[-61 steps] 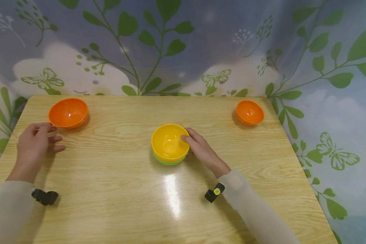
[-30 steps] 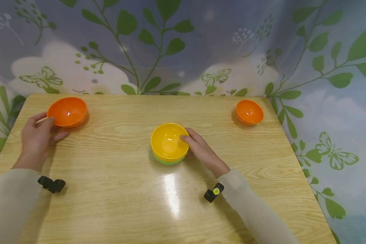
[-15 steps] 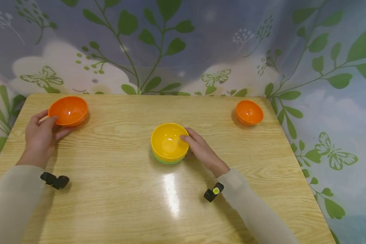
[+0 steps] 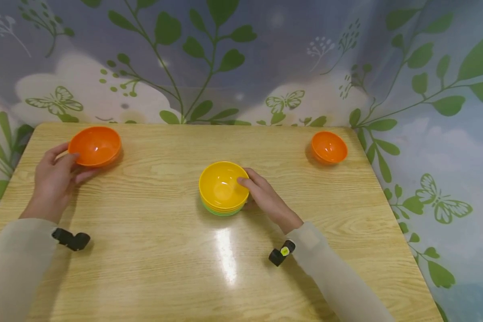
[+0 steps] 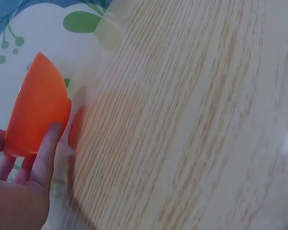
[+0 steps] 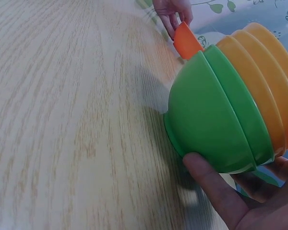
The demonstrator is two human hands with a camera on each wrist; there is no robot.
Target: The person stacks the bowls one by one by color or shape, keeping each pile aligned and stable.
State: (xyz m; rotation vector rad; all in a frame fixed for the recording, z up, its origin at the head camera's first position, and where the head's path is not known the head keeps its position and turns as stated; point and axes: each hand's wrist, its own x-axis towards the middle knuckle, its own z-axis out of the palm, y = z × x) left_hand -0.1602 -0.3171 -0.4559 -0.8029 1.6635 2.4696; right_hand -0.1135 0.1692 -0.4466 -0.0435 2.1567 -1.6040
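At the far left of the table, my left hand (image 4: 55,179) pinches the rim of an orange bowl (image 4: 96,146), thumb at the edge and fingers under its side. In the left wrist view this bowl (image 5: 38,108) appears side-on, its base close over the wood. Mid-table, my right hand (image 4: 267,199) grips a stack of nested bowls at its right side, the thumb over the rim of the top yellow bowl (image 4: 221,185). The right wrist view shows yellow bowls above green bowls (image 6: 206,115), with fingers against the stack's lower side.
A second, smaller-looking orange bowl (image 4: 329,147) stands at the back right of the wooden table (image 4: 165,268). Behind the table's back edge hangs a cloth (image 4: 265,53) printed with leaves and butterflies, which continues along the right side.
My left hand has moved up to the left orange bowl and taken hold of its rim. That bowl has shifted slightly right. The right hand and the stack stay put.
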